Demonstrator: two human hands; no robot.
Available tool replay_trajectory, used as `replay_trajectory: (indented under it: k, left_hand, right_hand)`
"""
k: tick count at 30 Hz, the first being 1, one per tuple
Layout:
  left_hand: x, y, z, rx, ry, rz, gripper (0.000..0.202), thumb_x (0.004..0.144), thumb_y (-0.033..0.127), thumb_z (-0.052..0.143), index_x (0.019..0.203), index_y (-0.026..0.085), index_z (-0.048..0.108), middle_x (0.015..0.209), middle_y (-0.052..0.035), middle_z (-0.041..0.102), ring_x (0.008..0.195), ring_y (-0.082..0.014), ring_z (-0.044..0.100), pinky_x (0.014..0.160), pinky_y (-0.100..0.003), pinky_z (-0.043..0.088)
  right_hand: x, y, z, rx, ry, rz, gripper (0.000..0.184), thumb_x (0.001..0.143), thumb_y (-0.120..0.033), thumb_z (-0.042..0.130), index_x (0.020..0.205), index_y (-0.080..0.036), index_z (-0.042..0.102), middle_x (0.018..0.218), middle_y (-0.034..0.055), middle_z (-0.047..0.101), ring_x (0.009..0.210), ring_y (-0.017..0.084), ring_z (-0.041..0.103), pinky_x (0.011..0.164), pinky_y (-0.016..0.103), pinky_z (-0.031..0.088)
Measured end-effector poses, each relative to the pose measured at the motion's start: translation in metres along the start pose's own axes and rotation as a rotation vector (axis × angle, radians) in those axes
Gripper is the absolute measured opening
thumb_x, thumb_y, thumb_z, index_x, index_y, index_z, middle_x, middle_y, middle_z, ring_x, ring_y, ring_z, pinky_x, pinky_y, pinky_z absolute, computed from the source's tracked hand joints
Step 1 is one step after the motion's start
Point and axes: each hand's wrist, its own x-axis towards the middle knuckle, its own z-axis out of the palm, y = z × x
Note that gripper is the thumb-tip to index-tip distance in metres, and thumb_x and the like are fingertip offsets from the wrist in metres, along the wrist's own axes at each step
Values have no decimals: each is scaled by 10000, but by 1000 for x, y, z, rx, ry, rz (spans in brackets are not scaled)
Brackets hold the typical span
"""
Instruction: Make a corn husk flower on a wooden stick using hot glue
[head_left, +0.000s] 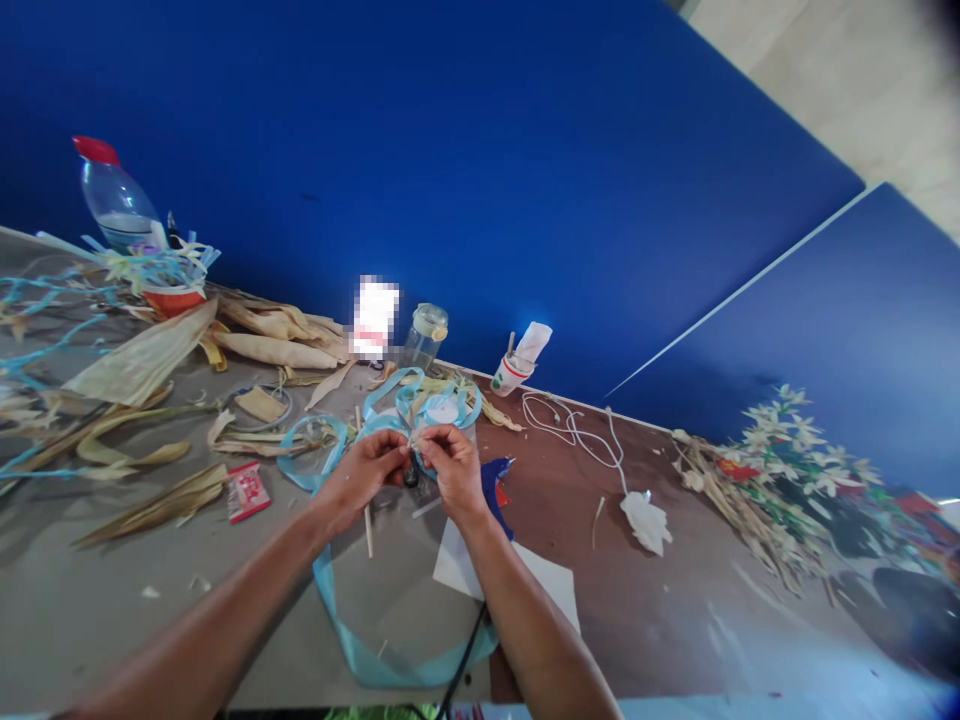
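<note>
Both my hands meet above the middle of the table. My left hand [365, 468] and my right hand [452, 465] are closed in pinches on a small pale piece [412, 441] between their fingertips; it is too small to name. A light blue ribbon [390, 655] loops on the table under my forearms and curls up behind my hands. A thin wooden stick [368, 528] lies below my left hand. White paper [551, 580] lies beneath my right forearm.
Dried corn husks [142, 360] and blue strands cover the left of the table. A plastic bottle [114, 198] stands far left, a glass jar [424, 335] and a paper cup [512, 372] at the back. A white cord [577, 430] and a bundle of handmade flowers [780, 460] lie right.
</note>
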Motion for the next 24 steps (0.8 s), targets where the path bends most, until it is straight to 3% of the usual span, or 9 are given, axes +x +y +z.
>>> replay_trajectory:
  k: [24]
  left_hand:
    - [-6,5,2,-121,-86,-60,275,635,308,757,745,148,562,611,28,581,489,-68,524,491,-186,408]
  right_hand:
    - [-1,1,-1,-71,-3,-10,121,681,-262,675,749,-187,609,631,-44,571,494,65,443,497,204,375]
